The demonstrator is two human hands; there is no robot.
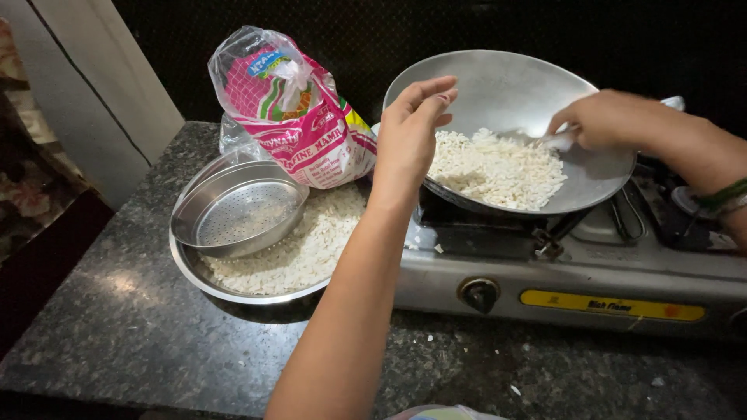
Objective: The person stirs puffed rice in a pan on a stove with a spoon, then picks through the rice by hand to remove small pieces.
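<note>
At upper left of centre we see a pink and white plastic bag (299,117), knotted at the top, leaning just behind a steel plate (204,274) heaped with flattened rice; a steel sieve (237,206) sits tilted on it. On the stove (560,284) front at lower right runs a long yellow label (612,306), beside a black knob (479,294).

The wok (513,93) sits upper centre, tipped toward us, rice (498,167) piled low in it. Our left hand (411,132) rests at its near-left rim, fingers loosely open, gripping nothing. Our right hand (603,118) is closed on a white spoon (562,140), its long axis running from upper right down-left into the rice. The counter (117,327) is dark granite.
</note>
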